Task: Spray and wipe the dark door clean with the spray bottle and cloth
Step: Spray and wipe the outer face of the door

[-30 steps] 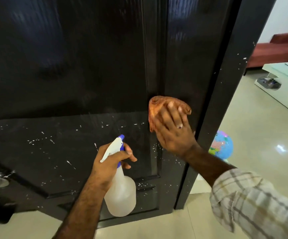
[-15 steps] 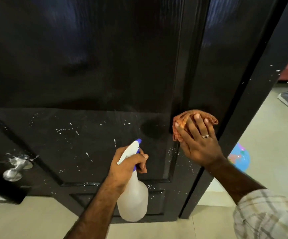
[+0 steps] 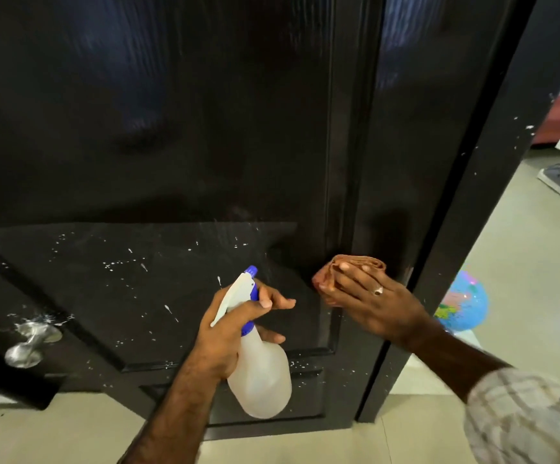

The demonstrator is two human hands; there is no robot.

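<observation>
My right hand (image 3: 372, 301) presses the folded cloth (image 3: 352, 267) flat-fingered near the door's (image 3: 171, 128) right edge, the white specks lying leftward, beyond the spray bottle (image 3: 258, 370) gripped in my left hand (image 3: 228, 333).

Dim foreground: the glossy dark door (image 3: 178, 135) carries faint bluish reflections. Daylight brightens the pale floor (image 3: 526, 283) at right, with glare. The checked sleeve (image 3: 526, 420) is motion-blurred; wide-angle distortion bends the edges.
</observation>
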